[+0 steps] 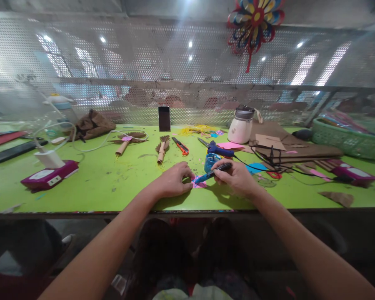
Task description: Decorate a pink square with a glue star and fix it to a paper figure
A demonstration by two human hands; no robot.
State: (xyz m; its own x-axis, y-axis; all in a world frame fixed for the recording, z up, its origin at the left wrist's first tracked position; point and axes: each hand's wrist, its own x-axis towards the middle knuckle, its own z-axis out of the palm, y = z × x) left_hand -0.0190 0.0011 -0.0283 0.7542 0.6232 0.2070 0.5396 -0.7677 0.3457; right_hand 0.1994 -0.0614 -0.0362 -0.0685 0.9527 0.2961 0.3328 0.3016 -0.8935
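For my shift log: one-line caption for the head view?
Left hand pins a pink paper piece on the green table; right hand holds a dark pen, tip on the paper.

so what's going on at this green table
A person is working at the green table. The left hand pins a small pink paper piece to the table near its front edge. The right hand holds a dark marker with its blue tip on that paper. Just behind lie a blue glue gun, a small blue pot, an orange cutter and two rolled-paper palm trees.
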